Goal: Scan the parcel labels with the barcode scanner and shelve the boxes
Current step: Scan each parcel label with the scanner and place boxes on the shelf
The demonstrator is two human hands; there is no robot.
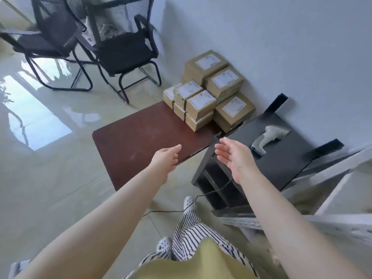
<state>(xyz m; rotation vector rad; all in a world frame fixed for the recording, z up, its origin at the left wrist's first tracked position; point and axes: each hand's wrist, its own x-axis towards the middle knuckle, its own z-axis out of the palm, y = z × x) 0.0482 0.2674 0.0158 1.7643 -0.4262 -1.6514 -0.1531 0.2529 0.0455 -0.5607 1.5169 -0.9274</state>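
Both hands, left and right, grip nothing (fingers straight); box labels unreadable.

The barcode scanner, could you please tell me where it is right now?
In the head view the barcode scanner lies at right on the black cabinet top, untouched, just beyond the open right hand and right of the stacked parcels.

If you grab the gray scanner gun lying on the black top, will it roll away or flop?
The barcode scanner probably won't roll: it lies on its side, and its bent handle should stop it. It looks like hard plastic, so likely stiff and fairly light. Its smooth shell might be slightly slippery.
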